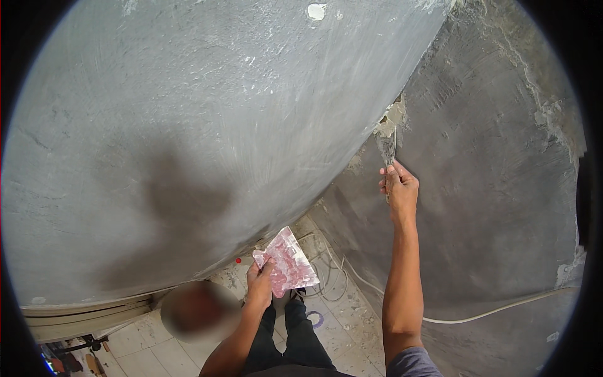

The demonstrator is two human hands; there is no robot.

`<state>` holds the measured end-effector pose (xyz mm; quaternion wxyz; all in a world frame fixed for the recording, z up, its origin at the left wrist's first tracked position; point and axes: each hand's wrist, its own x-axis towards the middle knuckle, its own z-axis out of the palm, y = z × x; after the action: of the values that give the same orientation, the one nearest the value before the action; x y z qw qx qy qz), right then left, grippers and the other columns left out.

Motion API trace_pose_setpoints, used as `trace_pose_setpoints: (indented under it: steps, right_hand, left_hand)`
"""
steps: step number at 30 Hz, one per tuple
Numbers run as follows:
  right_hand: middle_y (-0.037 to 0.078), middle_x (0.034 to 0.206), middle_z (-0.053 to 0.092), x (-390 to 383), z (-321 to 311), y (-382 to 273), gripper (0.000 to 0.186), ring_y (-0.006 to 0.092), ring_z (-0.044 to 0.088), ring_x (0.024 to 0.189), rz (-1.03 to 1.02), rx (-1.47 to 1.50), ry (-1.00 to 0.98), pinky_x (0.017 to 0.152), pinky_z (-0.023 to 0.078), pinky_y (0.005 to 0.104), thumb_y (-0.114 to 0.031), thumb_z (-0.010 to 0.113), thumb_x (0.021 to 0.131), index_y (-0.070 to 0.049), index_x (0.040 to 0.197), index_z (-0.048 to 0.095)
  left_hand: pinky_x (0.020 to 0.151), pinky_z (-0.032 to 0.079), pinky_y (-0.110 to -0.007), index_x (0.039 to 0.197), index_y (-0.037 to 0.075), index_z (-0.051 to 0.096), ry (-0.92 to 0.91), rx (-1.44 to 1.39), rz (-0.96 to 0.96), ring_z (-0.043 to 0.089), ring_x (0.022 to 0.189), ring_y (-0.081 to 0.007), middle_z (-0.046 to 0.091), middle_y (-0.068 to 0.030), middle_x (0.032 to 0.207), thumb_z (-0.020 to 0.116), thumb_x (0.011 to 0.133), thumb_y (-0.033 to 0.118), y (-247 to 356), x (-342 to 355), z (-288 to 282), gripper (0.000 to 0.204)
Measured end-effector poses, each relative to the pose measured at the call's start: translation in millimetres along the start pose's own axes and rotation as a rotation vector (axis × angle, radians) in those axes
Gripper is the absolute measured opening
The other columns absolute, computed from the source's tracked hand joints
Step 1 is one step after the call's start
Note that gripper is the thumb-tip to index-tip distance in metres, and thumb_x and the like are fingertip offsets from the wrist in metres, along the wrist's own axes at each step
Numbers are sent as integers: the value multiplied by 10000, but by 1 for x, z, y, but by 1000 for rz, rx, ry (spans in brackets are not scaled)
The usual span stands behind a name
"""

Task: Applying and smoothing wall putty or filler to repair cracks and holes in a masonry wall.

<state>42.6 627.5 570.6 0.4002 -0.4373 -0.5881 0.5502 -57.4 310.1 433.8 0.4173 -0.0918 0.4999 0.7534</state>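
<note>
My right hand [400, 183] is closed round the handle of a putty knife [387, 146], raised to the corner where two grey walls meet. Its blade lies at a rough patch [394, 118] of pale filler with a small dark hole in it. Lower down, my left hand [260, 283] grips the edge of a pinkish-red plastic filler spreader board [290, 262], smeared with white and held above the floor in front of my legs. Whether the blade presses on the wall cannot be made out.
A grey plastered wall [188, 94] curves along the left, a darker one [490, 188] along the right. A white cable [490, 314] crosses the right wall and coils on the tiled floor [157, 358]. A purple tape roll [315, 320] lies near my feet. Clutter [75, 358] sits lower left.
</note>
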Motion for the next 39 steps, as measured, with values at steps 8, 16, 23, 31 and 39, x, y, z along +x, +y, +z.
trace_pose_setpoints:
  steps: [8,16,23,31,39]
  right_hand:
    - [30,823,643,-7,-7,1,322,84,531,604,-14,-62,42,526,438,221,-120,554,932,28,1218,575]
    - [14,795,613,-24,-15,-6,287,79,525,609,45,-58,38,533,433,224,-120,534,938,6,1183,612]
    - [72,844,558,-44,-20,-45,376,146,547,712,-547,-685,86,602,450,251,22,542,853,-102,1193,643]
    - [94,940,528,-23,-15,-66,457,226,564,789,-1012,-1412,200,639,510,334,34,567,769,-53,1216,600]
    - [71,990,463,-12,-11,-63,521,202,543,763,-953,-1742,101,585,546,282,-12,583,766,-44,1284,532]
  left_hand:
    - [843,441,-266,1096,17,584,29,17,-1,564,900,-113,619,-25,1009,614,906,114,0,-1,-2,215]
    - [846,437,-267,1100,18,582,1,9,0,563,904,-115,615,-27,1020,613,908,116,-4,1,-3,218]
    - [845,437,-266,1086,23,587,-9,-32,-21,559,906,-113,615,-25,1014,608,910,111,-6,3,-1,198]
    - [836,435,-268,1080,30,588,-12,24,-19,549,896,-109,610,-19,997,622,903,128,-15,0,5,205]
    - [824,437,-268,1068,35,582,4,4,-58,547,889,-106,604,-17,989,633,898,141,-31,5,-8,207]
